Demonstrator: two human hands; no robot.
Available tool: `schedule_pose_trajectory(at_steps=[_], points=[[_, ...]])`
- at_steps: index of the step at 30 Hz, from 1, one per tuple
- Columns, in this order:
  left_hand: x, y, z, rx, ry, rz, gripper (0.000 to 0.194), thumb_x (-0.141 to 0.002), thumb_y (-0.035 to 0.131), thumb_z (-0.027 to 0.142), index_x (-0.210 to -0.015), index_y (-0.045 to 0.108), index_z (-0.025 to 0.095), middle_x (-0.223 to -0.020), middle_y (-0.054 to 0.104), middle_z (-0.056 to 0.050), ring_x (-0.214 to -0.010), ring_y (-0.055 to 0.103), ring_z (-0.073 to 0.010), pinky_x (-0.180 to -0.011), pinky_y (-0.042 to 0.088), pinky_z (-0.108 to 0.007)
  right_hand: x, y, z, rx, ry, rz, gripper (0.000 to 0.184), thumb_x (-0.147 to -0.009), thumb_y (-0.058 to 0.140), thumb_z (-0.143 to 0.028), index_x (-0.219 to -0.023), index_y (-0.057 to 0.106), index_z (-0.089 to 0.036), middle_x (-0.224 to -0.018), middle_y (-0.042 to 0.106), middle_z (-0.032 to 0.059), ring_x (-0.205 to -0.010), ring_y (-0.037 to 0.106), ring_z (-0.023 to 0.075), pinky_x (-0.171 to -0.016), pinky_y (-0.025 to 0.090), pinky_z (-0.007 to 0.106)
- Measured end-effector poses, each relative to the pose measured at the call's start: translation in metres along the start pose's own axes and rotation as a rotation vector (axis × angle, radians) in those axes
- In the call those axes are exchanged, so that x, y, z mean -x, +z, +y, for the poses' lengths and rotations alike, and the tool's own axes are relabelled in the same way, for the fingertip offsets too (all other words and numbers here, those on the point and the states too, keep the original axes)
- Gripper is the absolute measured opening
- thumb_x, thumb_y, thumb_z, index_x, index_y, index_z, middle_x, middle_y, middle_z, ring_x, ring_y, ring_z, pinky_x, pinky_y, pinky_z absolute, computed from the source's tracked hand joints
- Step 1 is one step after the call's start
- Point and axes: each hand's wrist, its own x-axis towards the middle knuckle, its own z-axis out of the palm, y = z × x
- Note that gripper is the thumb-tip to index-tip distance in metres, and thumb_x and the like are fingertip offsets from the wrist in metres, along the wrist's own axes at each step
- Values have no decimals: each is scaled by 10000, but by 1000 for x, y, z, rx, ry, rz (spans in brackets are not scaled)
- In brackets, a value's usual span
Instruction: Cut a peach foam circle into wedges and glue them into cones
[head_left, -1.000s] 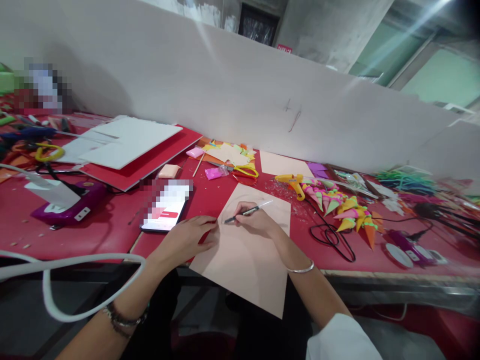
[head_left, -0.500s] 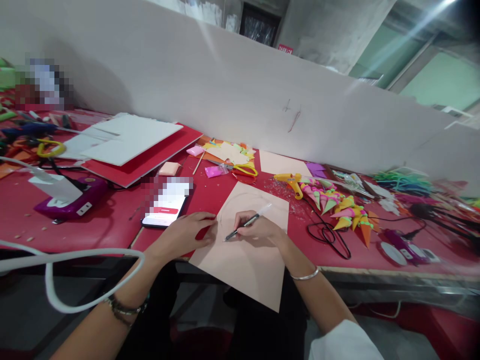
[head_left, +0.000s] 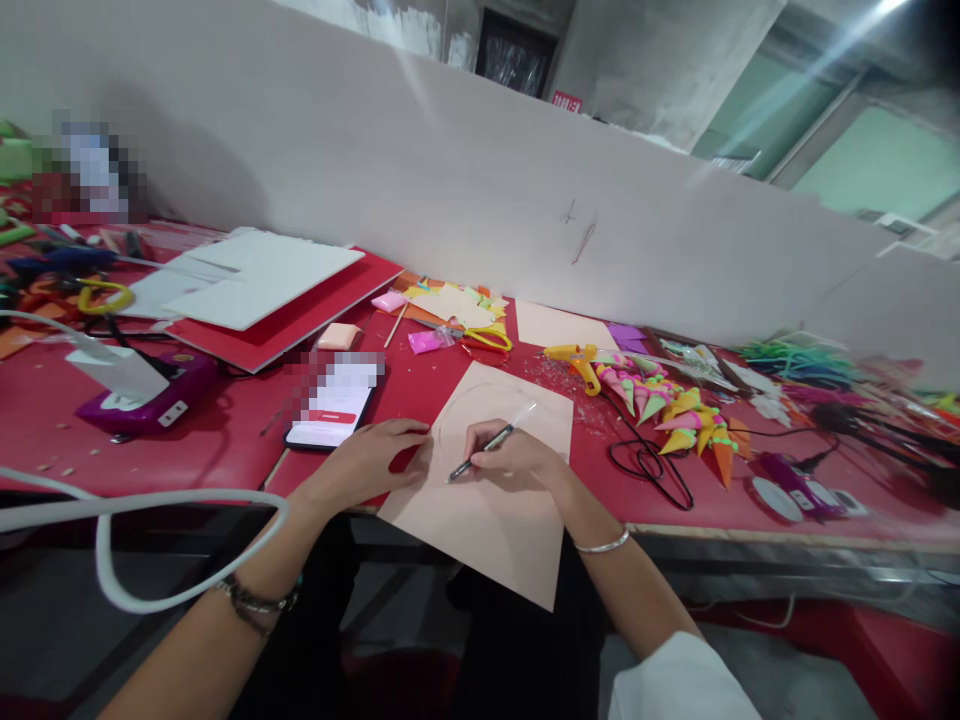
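A sheet of pale peach paper lies at the front of the red table, its near corner hanging past the edge. Faint curved pencil-thin lines show on its upper part. My right hand is closed around a pen with a clear barrel end, its tip at the paper's left middle. Fingers stretched, my left hand rests on the sheet's left edge and holds nothing. Just beyond that hand lies a phone with its screen lit.
Right of the paper are a yellow glue gun with a black cord and several colourful paper cones. Yellow-handled scissors lie behind. Purple power strips and stacked boards sit left; a white cable loops in front.
The view has shifted slightly. Both hands stay in nearly the same places, and the pen tip remains at about the same spot on the paper.
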Motion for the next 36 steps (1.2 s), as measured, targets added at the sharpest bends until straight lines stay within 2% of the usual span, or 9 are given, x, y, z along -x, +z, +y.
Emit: schedule_pose_trajectory(at_steps=[3,8,10,12,17,24,31,34,36], points=[[0,1,0,0,10,4,466,-735,514,425,-1156,524,225,-1245,484,-40,-1099,463,-220,-905,391,-318,-1,-4,-2,3,15,-35,91,-697,590,-220,-718,557,-139,-640,588,13,-570,544,106,-525,395,217],[-1,2,-3,8,19,13,472,-724,534,415,-1156,526,225,-1235,492,-49,-1088,469,-225,-910,388,-325,-14,4,6,-74,-80,370,81,-744,543,-250,-790,544,-184,-695,564,-11,-570,492,75,-522,365,193],[-1,2,-3,13,20,18,482,-722,539,409,-1164,520,217,-1230,495,-55,-1074,478,-224,-913,385,-327,-16,7,9,-45,-96,422,64,-741,548,-242,-775,545,-189,-702,564,-11,-582,494,78,-529,368,195],[-1,2,-2,11,19,20,479,-724,535,408,-1164,520,220,-1229,496,-56,-1070,482,-222,-909,387,-321,-13,9,8,-56,-112,364,52,-728,563,-226,-749,543,-183,-699,566,-10,-611,516,87,-566,388,208],[0,0,1,-4,22,22,448,-726,526,414,-1135,542,233,-1230,499,-44,-1088,475,-216,-893,398,-299,-4,7,1,-65,-22,4,81,-701,593,-216,-712,548,-149,-646,566,6,-625,558,122,-592,423,250],[0,3,-3,-5,23,34,466,-722,534,405,-1154,526,230,-1230,502,-42,-1090,477,-212,-904,389,-301,-16,12,10,20,-145,470,19,-753,521,-201,-759,537,-192,-688,539,-24,-591,484,76,-534,358,188],[-1,-2,5,-68,45,-10,420,-753,494,371,-1147,523,227,-1222,507,-42,-1047,503,-200,-857,413,-285,-4,4,3,-84,-32,-18,45,-690,580,-165,-698,544,-141,-622,564,0,-586,540,105,-560,404,224],[-5,-13,3,-204,58,72,353,-798,448,337,-1115,542,213,-1173,544,-53,-1076,478,-212,-933,346,-341,-1,1,-1,-115,-62,17,42,-704,573,-171,-712,548,-138,-628,558,-5,-577,517,86,-559,386,205],[-8,-24,-6,-325,-11,246,347,-848,352,247,-1159,501,206,-1211,513,-65,-1153,408,-216,-996,245,-394,-1,3,-2,-156,-85,60,42,-722,563,-182,-728,554,-142,-634,551,-8,-591,509,83,-573,384,202]])
